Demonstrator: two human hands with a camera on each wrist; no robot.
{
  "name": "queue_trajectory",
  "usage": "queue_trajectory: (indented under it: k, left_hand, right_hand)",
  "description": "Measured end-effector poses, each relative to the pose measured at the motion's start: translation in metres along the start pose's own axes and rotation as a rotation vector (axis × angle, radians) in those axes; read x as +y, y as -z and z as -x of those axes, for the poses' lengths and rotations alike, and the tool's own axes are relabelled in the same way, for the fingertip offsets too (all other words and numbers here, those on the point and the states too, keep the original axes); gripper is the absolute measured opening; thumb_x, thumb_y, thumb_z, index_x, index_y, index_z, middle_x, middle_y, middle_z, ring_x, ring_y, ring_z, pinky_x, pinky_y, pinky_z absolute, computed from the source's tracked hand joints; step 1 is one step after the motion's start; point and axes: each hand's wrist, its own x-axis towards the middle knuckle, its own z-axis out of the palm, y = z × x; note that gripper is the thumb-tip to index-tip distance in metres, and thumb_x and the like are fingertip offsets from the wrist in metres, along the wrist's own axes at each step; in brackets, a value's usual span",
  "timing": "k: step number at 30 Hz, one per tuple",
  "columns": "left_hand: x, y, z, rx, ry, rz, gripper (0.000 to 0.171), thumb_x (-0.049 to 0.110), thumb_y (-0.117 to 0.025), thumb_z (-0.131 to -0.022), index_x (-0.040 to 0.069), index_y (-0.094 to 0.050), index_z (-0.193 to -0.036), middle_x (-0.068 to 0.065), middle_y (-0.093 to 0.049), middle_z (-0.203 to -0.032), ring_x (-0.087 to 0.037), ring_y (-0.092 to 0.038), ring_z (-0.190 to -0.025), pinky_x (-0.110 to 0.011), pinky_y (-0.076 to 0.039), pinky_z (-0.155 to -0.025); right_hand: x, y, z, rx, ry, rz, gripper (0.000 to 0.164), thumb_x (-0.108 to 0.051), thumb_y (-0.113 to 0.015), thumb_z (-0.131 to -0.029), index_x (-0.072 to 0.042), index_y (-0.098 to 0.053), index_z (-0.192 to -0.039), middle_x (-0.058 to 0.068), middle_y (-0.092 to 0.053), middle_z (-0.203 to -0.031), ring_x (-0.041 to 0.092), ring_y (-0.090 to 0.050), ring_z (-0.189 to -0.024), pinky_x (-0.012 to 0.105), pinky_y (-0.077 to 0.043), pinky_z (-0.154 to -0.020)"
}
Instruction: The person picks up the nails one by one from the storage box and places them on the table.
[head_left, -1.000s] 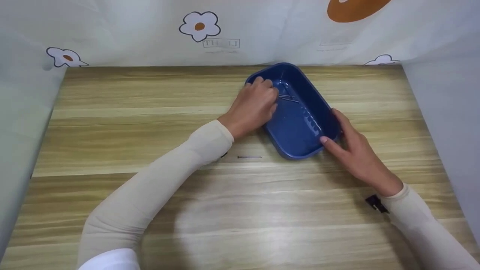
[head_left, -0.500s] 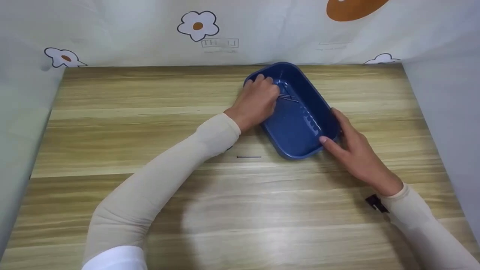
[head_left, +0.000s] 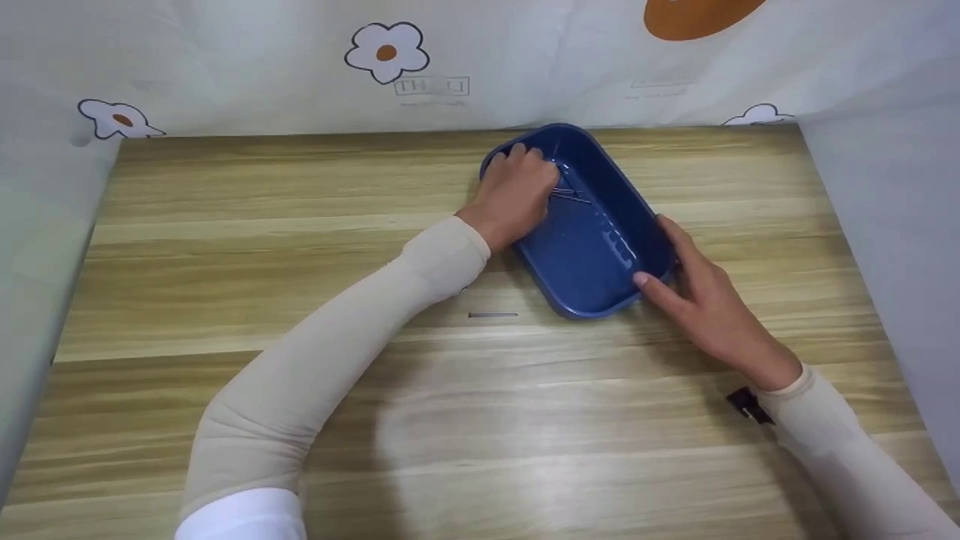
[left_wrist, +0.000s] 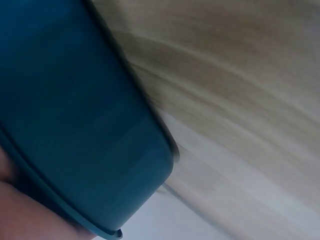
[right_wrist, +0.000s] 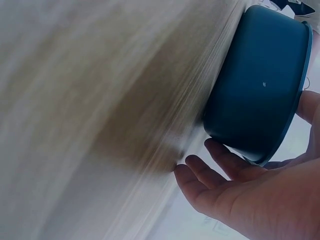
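Note:
A deep blue plastic box (head_left: 585, 262) stands slantwise at the back of the wooden table, with several thin metal nails (head_left: 571, 196) inside near its far end. My left hand (head_left: 514, 191) reaches over the box's left rim with fingers bent down inside; the fingertips are hidden, so I cannot tell whether they pinch a nail. In the left wrist view, fingers (left_wrist: 30, 215) show beside the rim. My right hand (head_left: 705, 307) grips the near right corner, thumb on the rim, fingers around the outer wall. A single nail (head_left: 493, 314) lies on the table left of the box.
The wood-grain table (head_left: 480, 450) meets a pale cloth (head_left: 247, 67) with printed flowers behind the box. More pale cloth hangs at both sides. A black clip (head_left: 748, 405) sticks out beside the right sleeve.
My left hand has shifted slightly up and right, deeper over the box, its forearm following. The right hand keeps its grip, and the single nail lies where it was.

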Motion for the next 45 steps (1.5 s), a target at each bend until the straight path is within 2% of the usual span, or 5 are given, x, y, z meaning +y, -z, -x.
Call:
queue_trajectory:
  k: [6, 13, 22, 35, 45]
  left_hand:
    - [-0.001, -0.001, -0.007, -0.046, 0.012, -0.012, 0.024, 0.003, -0.057, -0.107, 0.005, -0.08, -0.113, -0.018, -0.076, -0.116, -0.038, -0.069, -0.114, -0.052, -0.06, -0.097]
    - [0.0, -0.003, -0.01, -0.095, 0.01, -0.02, 0.025, 0.002, -0.057, -0.109, 0.007, -0.079, -0.119, -0.018, -0.075, -0.123, -0.038, -0.068, -0.119, -0.051, -0.059, -0.099]
    - [0.002, -0.002, -0.012, -0.123, 0.004, -0.042, 0.027, 0.003, -0.057, -0.11, 0.007, -0.077, -0.127, -0.019, -0.074, -0.128, -0.038, -0.066, -0.123, -0.052, -0.057, -0.103]
    - [0.004, 0.01, -0.002, -0.068, -0.043, -0.027, 0.022, 0.003, -0.059, -0.108, 0.006, -0.079, -0.117, -0.017, -0.074, -0.119, -0.038, -0.065, -0.121, -0.055, -0.057, -0.103]
    - [0.007, 0.015, 0.016, 0.043, -0.078, -0.033, 0.021, 0.003, -0.059, -0.106, 0.006, -0.08, -0.108, -0.017, -0.074, -0.115, -0.037, -0.064, -0.116, -0.054, -0.057, -0.094]
  right_hand:
    - [-0.001, -0.001, 0.0, 0.002, 0.001, -0.005, 0.082, -0.032, -0.07, -0.11, -0.015, -0.024, -0.176, 0.022, -0.036, -0.174, 0.042, -0.039, -0.158, 0.059, -0.03, -0.128]
    - [-0.004, -0.003, -0.001, -0.015, -0.01, -0.014, 0.082, -0.031, -0.069, -0.111, -0.015, -0.022, -0.177, 0.02, -0.032, -0.177, 0.037, -0.035, -0.161, 0.041, -0.03, -0.13]
    - [-0.002, -0.003, 0.0, -0.003, -0.006, 0.006, 0.082, -0.034, -0.068, -0.111, -0.015, -0.023, -0.176, 0.02, -0.035, -0.175, 0.039, -0.038, -0.159, 0.055, -0.03, -0.129]
    - [-0.002, -0.002, 0.0, -0.005, -0.024, 0.012, 0.083, -0.037, -0.068, -0.111, -0.016, -0.022, -0.177, 0.021, -0.033, -0.176, 0.04, -0.036, -0.16, 0.056, -0.03, -0.128]
    - [0.0, -0.001, 0.0, -0.004, -0.01, -0.002, 0.082, -0.034, -0.068, -0.111, -0.014, -0.023, -0.176, 0.022, -0.037, -0.174, 0.04, -0.04, -0.157, 0.055, -0.033, -0.126]
